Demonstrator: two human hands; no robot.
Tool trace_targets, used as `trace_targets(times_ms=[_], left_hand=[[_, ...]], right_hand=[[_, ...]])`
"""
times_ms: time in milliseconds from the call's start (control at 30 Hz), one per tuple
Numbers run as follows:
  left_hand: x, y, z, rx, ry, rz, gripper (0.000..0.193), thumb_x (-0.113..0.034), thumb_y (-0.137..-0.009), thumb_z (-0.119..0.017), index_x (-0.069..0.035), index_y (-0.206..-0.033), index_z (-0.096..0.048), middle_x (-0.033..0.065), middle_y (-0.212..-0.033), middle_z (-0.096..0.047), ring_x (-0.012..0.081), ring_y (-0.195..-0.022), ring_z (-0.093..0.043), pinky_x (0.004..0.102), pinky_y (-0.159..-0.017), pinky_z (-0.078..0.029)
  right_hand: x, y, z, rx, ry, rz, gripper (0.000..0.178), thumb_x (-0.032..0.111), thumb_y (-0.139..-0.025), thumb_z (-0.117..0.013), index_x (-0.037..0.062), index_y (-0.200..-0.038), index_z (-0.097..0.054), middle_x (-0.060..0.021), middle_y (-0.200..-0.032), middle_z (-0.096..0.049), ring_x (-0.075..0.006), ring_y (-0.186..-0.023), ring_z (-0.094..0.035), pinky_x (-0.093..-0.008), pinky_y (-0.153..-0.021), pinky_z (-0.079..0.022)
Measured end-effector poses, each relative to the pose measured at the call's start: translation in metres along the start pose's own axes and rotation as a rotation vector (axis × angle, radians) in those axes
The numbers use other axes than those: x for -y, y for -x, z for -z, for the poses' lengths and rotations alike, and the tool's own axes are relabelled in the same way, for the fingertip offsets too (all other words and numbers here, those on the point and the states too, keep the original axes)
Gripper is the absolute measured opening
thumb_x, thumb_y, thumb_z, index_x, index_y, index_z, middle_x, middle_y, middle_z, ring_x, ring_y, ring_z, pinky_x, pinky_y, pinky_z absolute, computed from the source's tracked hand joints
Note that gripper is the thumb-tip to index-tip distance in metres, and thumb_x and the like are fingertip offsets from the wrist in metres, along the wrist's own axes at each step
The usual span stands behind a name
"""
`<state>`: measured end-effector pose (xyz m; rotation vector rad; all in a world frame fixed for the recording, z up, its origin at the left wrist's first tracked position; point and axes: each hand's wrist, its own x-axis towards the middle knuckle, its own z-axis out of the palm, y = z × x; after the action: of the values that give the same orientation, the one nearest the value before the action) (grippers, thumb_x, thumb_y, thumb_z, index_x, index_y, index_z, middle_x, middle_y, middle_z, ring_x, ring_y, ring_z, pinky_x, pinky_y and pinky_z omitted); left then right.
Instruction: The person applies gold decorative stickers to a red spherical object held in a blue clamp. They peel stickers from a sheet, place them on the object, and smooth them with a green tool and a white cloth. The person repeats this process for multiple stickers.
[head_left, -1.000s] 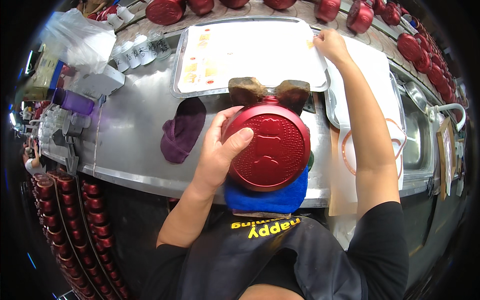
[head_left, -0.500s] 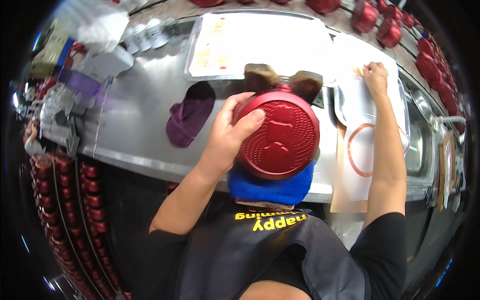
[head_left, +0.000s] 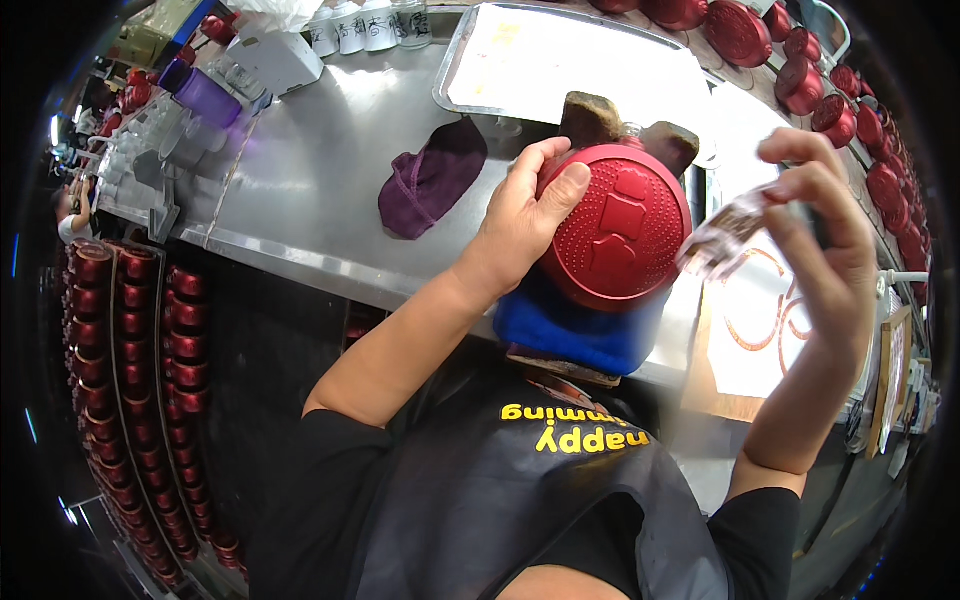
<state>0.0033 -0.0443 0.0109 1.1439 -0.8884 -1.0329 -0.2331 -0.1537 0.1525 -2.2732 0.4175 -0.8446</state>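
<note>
A round red metal pot, its dotted, embossed base turned up toward me, leans between two worn brown blocks and a folded blue cloth. My left hand grips its left rim, thumb on the base and fingers behind the edge. To the right of the pot, my right hand pinches a thin, limp sheet like a decal by one corner. Motion blurs the sheet, so its pattern cannot be read. Its lower end hangs close to the pot's right rim.
A crumpled purple cloth lies on the steel counter at left. Behind the pot is a metal tray with white sheets. A board with white paper lies at right. Red pots line the back, and more stand stacked at lower left.
My right hand has come up and toward me from the white sheets at the far right, now carrying the decal. My left hand stays on the pot; the whole view has shifted.
</note>
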Motion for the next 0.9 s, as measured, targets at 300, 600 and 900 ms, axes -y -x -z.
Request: trace_targets(times_ms=[300,600,900], left_hand=[[0.003,0.039,-0.011,-0.153,-0.953,-0.52,0.107,-0.051,-0.084,-0.079,0.004,-0.157,-0.023,0.0338,-0.147,-0.038,0.0488,-0.136,-0.039,0.058,-0.116,-0.026],[0.007,0.037,-0.006,-0.135,-0.96,-0.477,0.11,-0.042,-0.078,-0.084,0.002,-0.157,-0.022,0.032,-0.149,-0.036,0.0474,-0.138,-0.036,0.0571,-0.116,-0.025],[0.003,0.039,-0.007,-0.102,-0.946,-0.448,0.11,-0.038,-0.078,-0.085,0.001,-0.158,-0.021,0.0317,-0.149,-0.034,0.0477,-0.139,-0.035,0.0565,-0.115,-0.026]], right_hand=[[-0.045,0.005,-0.089,-0.035,0.355,0.045,0.014,-0.002,-0.084,-0.074,0.0002,-0.093,-0.063,-0.0138,-0.115,-0.06,-0.0298,-0.107,-0.062,-0.0376,-0.091,-0.052],[-0.054,0.002,-0.096,-0.065,0.32,0.027,0.015,0.002,-0.083,-0.076,0.0016,-0.092,-0.064,-0.0136,-0.112,-0.061,-0.0318,-0.107,-0.06,-0.0414,-0.093,-0.049],[-0.052,0.001,-0.095,-0.063,0.274,0.022,0.015,0.003,-0.082,-0.077,0.002,-0.091,-0.064,-0.0139,-0.112,-0.061,-0.0333,-0.108,-0.059,-0.0431,-0.094,-0.047]])
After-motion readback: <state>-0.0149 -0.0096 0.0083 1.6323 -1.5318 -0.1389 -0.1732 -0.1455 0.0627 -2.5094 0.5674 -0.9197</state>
